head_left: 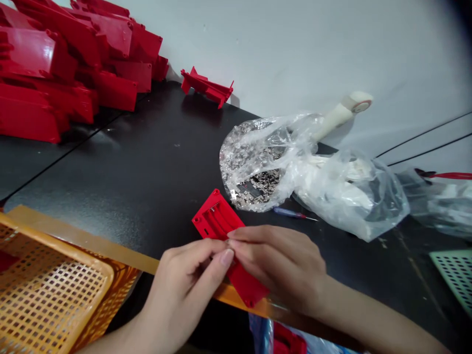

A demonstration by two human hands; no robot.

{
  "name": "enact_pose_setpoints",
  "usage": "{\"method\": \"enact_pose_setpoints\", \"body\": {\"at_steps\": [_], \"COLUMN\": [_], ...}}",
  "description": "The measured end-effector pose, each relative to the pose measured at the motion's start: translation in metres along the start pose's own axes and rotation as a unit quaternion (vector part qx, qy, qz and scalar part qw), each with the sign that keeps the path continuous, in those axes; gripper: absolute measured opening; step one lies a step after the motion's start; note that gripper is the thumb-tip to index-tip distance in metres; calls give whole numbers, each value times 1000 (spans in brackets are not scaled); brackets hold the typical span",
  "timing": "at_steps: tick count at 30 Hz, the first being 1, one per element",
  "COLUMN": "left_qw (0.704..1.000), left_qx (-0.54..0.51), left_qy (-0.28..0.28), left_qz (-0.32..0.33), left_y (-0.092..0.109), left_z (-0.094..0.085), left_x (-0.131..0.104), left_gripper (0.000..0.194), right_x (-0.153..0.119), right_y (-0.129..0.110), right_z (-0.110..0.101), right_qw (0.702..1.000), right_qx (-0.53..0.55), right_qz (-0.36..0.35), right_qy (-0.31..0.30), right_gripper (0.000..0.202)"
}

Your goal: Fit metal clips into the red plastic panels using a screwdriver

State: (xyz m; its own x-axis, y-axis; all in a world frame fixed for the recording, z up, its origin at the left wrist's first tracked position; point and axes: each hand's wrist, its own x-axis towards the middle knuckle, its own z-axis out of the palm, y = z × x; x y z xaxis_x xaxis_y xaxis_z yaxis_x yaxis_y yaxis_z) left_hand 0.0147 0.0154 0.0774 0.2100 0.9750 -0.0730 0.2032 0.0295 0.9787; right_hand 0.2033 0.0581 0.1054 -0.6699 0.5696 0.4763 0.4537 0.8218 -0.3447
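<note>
Head view, two hands (283,260) over one red panel (223,220), one screwdriver (289,212)

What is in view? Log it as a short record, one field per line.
Left hand: fingertips together over the red panel
Right hand: fingertips meeting the left's; anything pinched is too small to tell
Beyond the hands: clear bag of small metal pieces, blue-handled screwdriver beside it
Far left: pile of red parts
Near left: orange basket
</note>
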Motion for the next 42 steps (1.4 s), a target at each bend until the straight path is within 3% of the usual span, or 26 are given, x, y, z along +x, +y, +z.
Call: {"method": "enact_pose_setpoints", "body": {"at_steps": [3, 7, 10, 14, 17, 19, 23, 27, 30, 32, 34, 37, 42], "left_qw": [996, 991, 987, 991, 991, 993, 1000, 980, 950, 935, 941, 959, 965], "left_qx": [-80, -125, -142, -127, -123, -110, -7, 127, 200, 232, 243, 236, 221], "left_qy": [-8, -4, -1, 2, -5, -13, 16, 107, 220, 262, 233, 155, 140], "left_qz": [-35, -53, -70, -52, -47, -41, 23, 106, 92, 66, 37, 18, 23], "left_y": [0, -4, -6, -7, -9, -10, -13, -17, -24, -29, -33, -35, -36], "left_z": [4, 5, 6, 8, 8, 7, 1, -3, -4, -5, -6, -9, -12], "left_x": [-1, -2, -3, -3, -3, -4, -5, -2, 5, 11, 17, 20, 20], "left_gripper": [34, 36, 38, 34, 33, 32, 25, 18, 11, 29, 37, 27, 22], "right_x": [2, 5, 10, 16, 19, 21, 30, 44, 53, 57, 59, 61, 62], "right_y": [0, 2, 3, 7, 8, 8, 10, 24, 40, 48, 53, 56, 55], "right_z": [14, 16, 13, 8, 7, 6, -3, -12, -5, 5, 16, 27, 30], "right_qw": [998, 994, 983, 937, 913, 916, 939, 958, 978, 986, 988, 986, 986], "right_qx": [33, 102, 178, 313, 340, 321, 274, 211, 150, 101, 60, 47, 39], "right_qz": [-43, -24, 39, 153, 222, 233, 189, 158, 85, 44, 23, 6, -5], "right_qy": [25, 32, 18, -23, -42, -54, -90, -115, -117, -123, -139, -157, -159], "right_gripper": [14, 13, 16, 13, 23, 24, 9, 10, 9, 10, 11, 10, 10]}}
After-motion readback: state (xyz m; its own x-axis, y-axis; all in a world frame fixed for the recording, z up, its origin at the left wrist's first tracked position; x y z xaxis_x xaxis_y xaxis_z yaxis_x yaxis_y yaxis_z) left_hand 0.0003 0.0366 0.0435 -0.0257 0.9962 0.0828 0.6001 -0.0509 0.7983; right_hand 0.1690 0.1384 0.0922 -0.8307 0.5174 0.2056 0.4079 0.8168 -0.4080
